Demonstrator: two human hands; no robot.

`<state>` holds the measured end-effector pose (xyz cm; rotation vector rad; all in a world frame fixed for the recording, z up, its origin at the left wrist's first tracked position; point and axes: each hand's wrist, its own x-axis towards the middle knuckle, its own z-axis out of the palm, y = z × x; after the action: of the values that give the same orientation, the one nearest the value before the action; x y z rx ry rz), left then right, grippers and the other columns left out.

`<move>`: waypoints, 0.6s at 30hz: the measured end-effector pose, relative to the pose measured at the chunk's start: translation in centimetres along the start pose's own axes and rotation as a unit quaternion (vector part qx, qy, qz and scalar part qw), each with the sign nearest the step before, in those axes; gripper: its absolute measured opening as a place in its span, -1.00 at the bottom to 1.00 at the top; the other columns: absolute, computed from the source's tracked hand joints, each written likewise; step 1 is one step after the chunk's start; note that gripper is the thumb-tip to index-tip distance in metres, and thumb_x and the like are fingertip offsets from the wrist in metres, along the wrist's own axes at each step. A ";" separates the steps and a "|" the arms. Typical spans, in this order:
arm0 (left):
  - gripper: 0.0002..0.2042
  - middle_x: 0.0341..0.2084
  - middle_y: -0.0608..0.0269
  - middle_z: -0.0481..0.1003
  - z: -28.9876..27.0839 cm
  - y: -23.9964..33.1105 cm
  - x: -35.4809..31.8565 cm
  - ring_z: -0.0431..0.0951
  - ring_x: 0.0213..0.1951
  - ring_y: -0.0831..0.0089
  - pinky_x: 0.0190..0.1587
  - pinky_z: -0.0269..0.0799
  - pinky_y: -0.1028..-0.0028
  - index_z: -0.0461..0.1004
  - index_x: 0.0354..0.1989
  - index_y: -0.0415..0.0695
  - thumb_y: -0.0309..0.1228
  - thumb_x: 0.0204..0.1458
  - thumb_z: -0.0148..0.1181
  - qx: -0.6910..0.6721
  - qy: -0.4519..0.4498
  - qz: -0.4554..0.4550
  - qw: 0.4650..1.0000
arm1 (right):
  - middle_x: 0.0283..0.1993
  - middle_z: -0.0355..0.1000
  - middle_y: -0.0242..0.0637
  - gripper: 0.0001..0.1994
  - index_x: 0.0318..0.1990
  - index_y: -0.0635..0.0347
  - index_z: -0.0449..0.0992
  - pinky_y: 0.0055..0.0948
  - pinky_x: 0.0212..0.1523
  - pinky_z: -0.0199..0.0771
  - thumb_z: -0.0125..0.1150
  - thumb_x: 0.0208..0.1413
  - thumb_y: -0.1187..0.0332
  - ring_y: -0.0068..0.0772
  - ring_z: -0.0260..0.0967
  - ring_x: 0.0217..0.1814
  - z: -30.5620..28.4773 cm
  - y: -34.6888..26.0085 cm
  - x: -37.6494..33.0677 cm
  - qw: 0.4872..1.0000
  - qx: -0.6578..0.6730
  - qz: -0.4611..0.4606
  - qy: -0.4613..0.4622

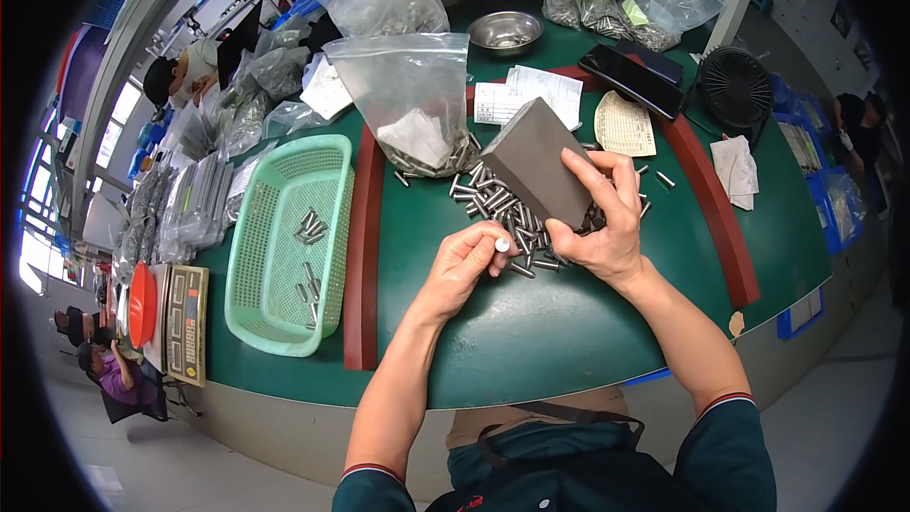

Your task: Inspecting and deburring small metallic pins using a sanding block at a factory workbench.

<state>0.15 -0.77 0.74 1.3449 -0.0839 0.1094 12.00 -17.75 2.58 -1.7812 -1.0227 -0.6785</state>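
My right hand (611,226) grips a thick dark grey rectangular block (542,163), tilted above the table, with the thumb on its lower corner and the fingers over its right side. My left hand (459,264) is closed round a small metal pin (501,245), whose bright round end faces up out of the fingers. Beneath and around the block, a heap of loose shiny metal pins (487,197) lies on the green table (474,341); the block hides part of it. Several more pins (311,226) rest in a light green plastic basket (237,270) on the left.
Red bars (362,275) border the work area. A clear bag (403,85) stands behind the heap, near paper slips (626,125), a steel bowl (505,33), a black phone (630,81) and a small fan (735,87). A scale (185,322) sits far left. Other people are in the background.
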 end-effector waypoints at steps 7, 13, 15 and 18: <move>-0.73 -0.54 0.32 0.26 -0.3 -0.2 0.0 0.23 -0.48 0.55 -0.36 0.18 0.58 0.40 -0.37 -0.24 -0.27 0.21 -0.06 0.001 0.000 0.020 1.000 | -0.17 0.30 -0.16 -0.34 -0.01 0.13 0.48 -0.31 -0.09 0.18 0.34 -0.49 0.23 -0.21 0.27 -0.14 0.3 0.4 -0.3 1.000 -0.003 0.008 -0.005; -0.76 -0.47 0.31 0.29 -0.3 -0.1 0.1 0.27 -0.45 0.57 -0.34 0.22 0.58 0.41 -0.33 -0.24 -0.29 0.21 -0.04 0.033 0.008 0.033 0.999 | -0.18 0.30 -0.16 -0.34 -0.03 0.13 0.48 -0.32 -0.11 0.17 0.34 -0.50 0.23 -0.21 0.27 -0.14 0.3 0.4 -0.2 1.000 -0.002 0.011 -0.008; -0.76 -0.44 0.31 0.30 -0.4 -0.3 0.2 0.28 -0.44 0.57 -0.33 0.23 0.58 0.41 -0.32 -0.24 -0.29 0.20 -0.02 0.035 0.008 0.042 0.998 | -0.18 0.30 -0.16 -0.34 -0.02 0.13 0.48 -0.32 -0.11 0.17 0.34 -0.50 0.23 -0.22 0.27 -0.15 0.2 0.5 -0.2 1.000 -0.003 0.010 -0.008; -0.77 -0.45 0.31 0.30 -0.4 -0.2 0.1 0.28 -0.44 0.58 -0.32 0.24 0.58 0.40 -0.32 -0.24 -0.29 0.19 0.00 0.040 0.011 0.046 0.998 | -0.18 0.30 -0.16 -0.34 -0.02 0.13 0.48 -0.32 -0.11 0.17 0.34 -0.50 0.23 -0.23 0.27 -0.15 0.2 0.3 -0.2 1.000 -0.005 0.010 -0.012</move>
<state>0.32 -0.37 0.50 1.4195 -0.1235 0.2071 12.16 -17.70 2.23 -1.8090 -1.0176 -0.6526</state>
